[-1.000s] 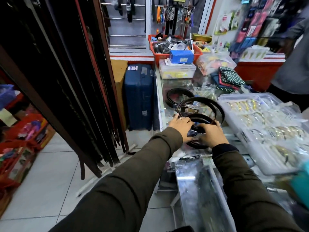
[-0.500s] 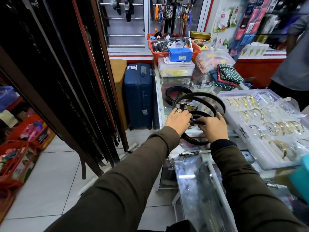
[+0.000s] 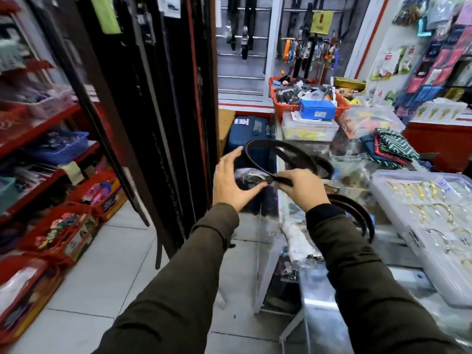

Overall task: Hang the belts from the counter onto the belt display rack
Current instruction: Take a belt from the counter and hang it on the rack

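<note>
A coiled black belt (image 3: pixel 265 155) is lifted off the glass counter (image 3: pixel 321 297) and held in the air over the counter's left edge. My right hand (image 3: pixel 300 187) pinches its buckle end, which is wrapped in clear plastic. My left hand (image 3: pixel 228 181) is cupped around the wrapped buckle, fingers spread, thumb touching the plastic. Another coiled black belt (image 3: pixel 357 213) lies on the counter behind my right wrist, and a third (image 3: pixel 324 164) lies further back. The belt display rack (image 3: pixel 158 103), dense with hanging dark belts, stands just left of my hands.
A clear box of gold bangles (image 3: pixel 429 221) fills the counter's right side. A red basket (image 3: pixel 306 98), plastic boxes and folded cloth (image 3: pixel 390 146) sit at the far end. A blue suitcase (image 3: pixel 247 134) stands on the floor. Red shelves (image 3: pixel 38 129) with goods line the left.
Both hands have lifted one coiled belt off the counter and carried it up and left toward the rack. My view has turned left and upward.
</note>
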`<action>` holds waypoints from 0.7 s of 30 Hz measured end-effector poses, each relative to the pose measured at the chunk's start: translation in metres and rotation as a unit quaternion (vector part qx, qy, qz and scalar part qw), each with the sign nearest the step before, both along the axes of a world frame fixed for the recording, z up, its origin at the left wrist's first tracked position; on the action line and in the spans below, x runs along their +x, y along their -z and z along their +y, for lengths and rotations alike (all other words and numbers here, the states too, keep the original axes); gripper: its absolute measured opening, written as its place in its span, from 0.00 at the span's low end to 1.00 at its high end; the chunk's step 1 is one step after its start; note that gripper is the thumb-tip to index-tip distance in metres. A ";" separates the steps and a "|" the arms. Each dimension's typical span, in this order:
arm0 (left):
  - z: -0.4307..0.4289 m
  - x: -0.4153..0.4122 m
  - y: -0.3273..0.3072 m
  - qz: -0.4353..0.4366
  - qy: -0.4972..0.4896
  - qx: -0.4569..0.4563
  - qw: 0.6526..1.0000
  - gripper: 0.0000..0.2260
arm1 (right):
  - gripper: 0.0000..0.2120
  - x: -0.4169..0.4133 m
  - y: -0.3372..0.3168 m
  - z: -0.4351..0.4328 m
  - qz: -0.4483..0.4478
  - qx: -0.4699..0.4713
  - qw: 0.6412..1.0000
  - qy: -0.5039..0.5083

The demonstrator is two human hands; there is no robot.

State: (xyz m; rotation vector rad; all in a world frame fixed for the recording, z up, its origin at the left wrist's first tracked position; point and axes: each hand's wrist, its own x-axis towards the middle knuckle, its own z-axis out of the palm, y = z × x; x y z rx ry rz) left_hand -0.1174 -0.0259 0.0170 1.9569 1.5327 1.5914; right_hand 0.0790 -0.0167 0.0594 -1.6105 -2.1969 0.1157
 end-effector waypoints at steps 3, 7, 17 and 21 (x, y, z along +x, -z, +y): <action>-0.012 -0.020 -0.004 -0.212 -0.009 -0.082 0.974 0.23 | 0.12 -0.035 -0.002 0.005 0.130 -0.068 0.987 -0.061; -0.021 -0.041 -0.008 -0.386 0.024 -0.138 0.912 0.09 | 0.12 -0.077 0.006 0.013 0.268 -0.152 0.941 -0.140; -0.032 -0.094 -0.009 -0.348 0.021 -0.153 0.925 0.09 | 0.16 -0.131 0.009 0.008 0.329 -0.204 0.903 -0.187; -0.031 -0.107 -0.020 -0.359 0.016 -0.139 0.923 0.09 | 0.29 -0.140 0.006 0.007 0.287 -0.113 0.937 -0.165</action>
